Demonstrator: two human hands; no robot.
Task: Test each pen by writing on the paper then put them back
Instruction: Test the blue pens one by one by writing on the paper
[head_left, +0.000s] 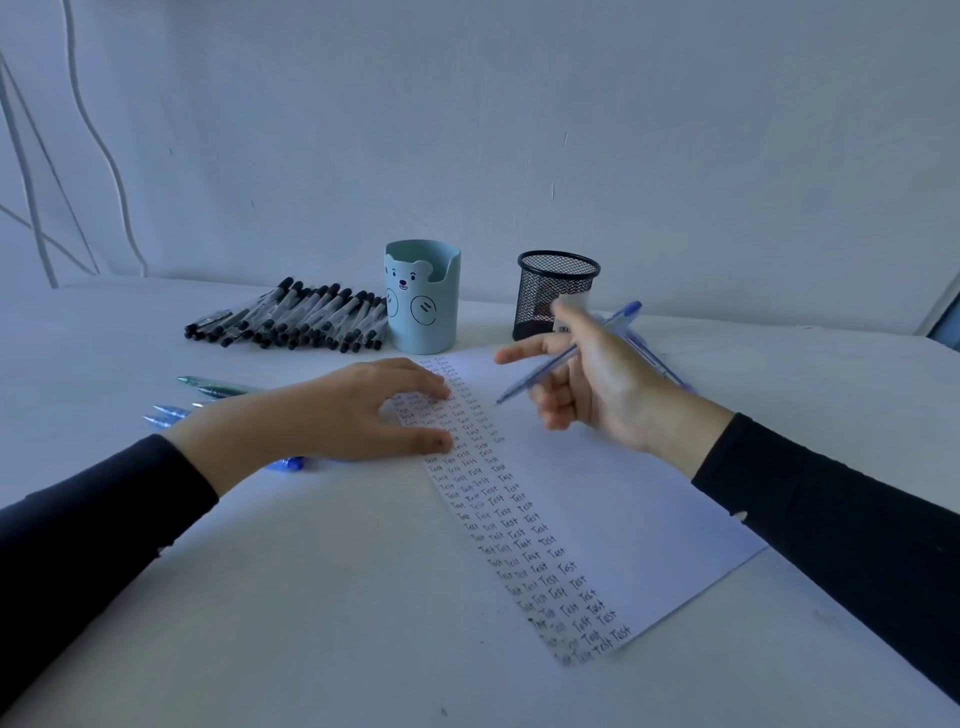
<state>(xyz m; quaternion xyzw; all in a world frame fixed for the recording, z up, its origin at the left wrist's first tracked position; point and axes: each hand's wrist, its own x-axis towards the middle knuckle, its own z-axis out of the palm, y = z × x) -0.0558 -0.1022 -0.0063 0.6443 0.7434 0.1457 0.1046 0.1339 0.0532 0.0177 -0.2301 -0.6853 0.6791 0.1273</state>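
A white sheet of paper (613, 499) lies on the table, its left strip filled with rows of the word "Test". My left hand (358, 410) rests flat on the paper's upper left part, fingers spread. My right hand (587, 384) hovers above the paper and holds a blue pen (566, 356), tip pointing down-left just above the sheet, index finger stretched out. A light blue bear pen holder (422, 296) and a black mesh pen cup (556, 291) stand behind the paper.
A pile of several black-capped pens (291, 317) lies left of the bear holder. A green pen (218, 385) and blue pens (169, 414) lie left of my left hand, another blue pen (285, 463) under my wrist. More blue pens (660, 364) lie behind my right hand.
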